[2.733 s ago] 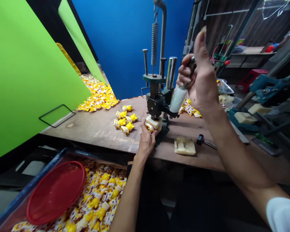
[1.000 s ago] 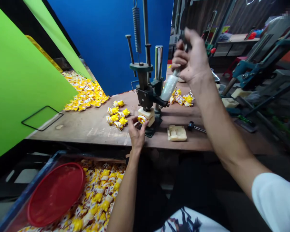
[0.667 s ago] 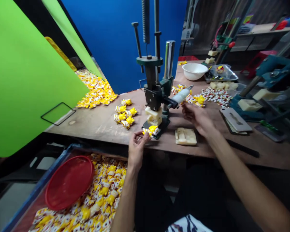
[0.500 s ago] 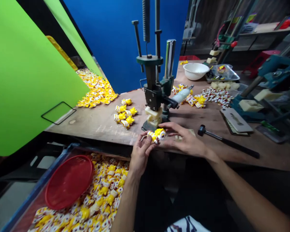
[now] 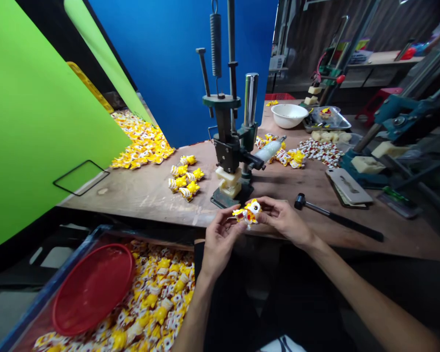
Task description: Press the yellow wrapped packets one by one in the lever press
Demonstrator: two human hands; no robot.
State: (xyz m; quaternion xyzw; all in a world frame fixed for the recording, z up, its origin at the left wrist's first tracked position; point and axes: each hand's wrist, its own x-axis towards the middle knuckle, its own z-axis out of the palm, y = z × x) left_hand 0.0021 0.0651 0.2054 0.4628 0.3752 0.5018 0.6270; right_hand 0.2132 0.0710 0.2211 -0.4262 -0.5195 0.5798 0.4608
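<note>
Between both hands is a small yellow-and-white plastic toy figure [image 5: 252,211] with a round eye, held over the table's front edge. My left hand [image 5: 222,237] grips its left end between thumb and fingers. On the other side, the thumb and fingers of my right hand [image 5: 280,219] close on its right end. Just behind the hands stands a green-and-black hand press [image 5: 227,151], with a cream block die [image 5: 229,182] at its base. Several similar toy figures [image 5: 186,178] lie in a group left of the press.
A crate below left holds many toy figures [image 5: 157,298] and a red round lid [image 5: 95,288]. Right on the table [image 5: 143,195] are a black mallet [image 5: 337,217], a phone [image 5: 348,186], a white bowl [image 5: 289,115], small parts [image 5: 320,151] and another press [image 5: 396,117].
The toy figure has turned so its eye side shows more. My right hand, whose fingers were looser around it, now grips its right end. The camera view has shifted slightly.
</note>
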